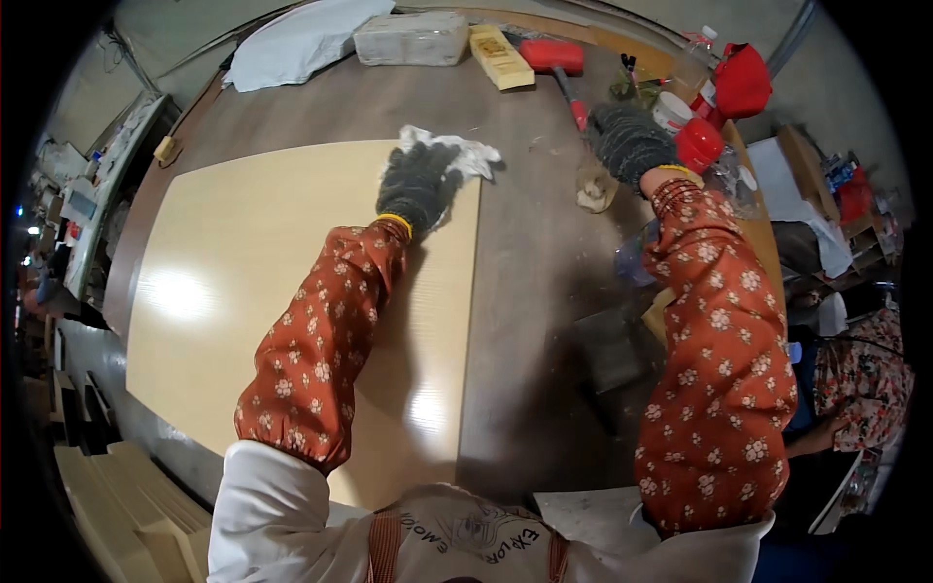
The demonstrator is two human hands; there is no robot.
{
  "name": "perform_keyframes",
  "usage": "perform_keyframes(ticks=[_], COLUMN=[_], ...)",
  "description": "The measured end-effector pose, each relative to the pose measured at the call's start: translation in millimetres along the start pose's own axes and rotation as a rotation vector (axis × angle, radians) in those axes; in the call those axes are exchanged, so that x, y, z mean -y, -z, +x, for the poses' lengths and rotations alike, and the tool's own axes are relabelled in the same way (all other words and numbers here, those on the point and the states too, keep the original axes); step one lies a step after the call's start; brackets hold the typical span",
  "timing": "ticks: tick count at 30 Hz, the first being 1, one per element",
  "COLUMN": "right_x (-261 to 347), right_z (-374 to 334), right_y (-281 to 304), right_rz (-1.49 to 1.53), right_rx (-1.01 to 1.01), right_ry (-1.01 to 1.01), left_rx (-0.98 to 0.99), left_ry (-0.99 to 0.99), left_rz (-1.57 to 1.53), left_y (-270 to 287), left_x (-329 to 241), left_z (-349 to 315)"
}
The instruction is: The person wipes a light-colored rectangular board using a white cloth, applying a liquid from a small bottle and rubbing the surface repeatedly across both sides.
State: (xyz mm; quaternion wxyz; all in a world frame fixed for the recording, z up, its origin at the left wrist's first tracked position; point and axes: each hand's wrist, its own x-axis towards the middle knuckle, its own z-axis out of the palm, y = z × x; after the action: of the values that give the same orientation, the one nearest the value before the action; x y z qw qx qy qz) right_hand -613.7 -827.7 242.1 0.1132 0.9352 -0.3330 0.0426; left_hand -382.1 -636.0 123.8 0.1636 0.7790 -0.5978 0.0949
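A large pale wood-grain panel (282, 262) lies flat on the brown table. At its far right corner, my left hand (420, 185), in a dark grey knitted glove, presses a bunched white cloth (473, 155) against the surface. The cloth sticks out past the fingers and over the panel's edge. My right hand (632, 144), gloved alike, is over the table's far right side, beside a white tub (672, 112) and a round red container (699, 145). Its fingers are too dark and bunched to show whether they grip anything.
Along the far edge lie a white sheet (301, 44), a wrapped grey block (411, 39), a yellow block (501, 56) and a red-headed mallet (551, 56). A clear bottle (692, 63) stands at the far right. Another person in a floral top (860, 379) is at right.
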Motion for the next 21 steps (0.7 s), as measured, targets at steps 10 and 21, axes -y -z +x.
perform_keyframes(ticks=[10,21], right_x=[86,131], right_z=[-168,-243], right_y=[27,-24], right_rz=[0.336,0.171], right_rx=[-0.404,0.12], right_ry=[0.235,-0.485], left_rx=[0.028,0.031], left_ry=[0.341,0.004], left_rz=[0.181,0.121], left_y=[25,40], left_x=[114,111], left_z=[-65,-101])
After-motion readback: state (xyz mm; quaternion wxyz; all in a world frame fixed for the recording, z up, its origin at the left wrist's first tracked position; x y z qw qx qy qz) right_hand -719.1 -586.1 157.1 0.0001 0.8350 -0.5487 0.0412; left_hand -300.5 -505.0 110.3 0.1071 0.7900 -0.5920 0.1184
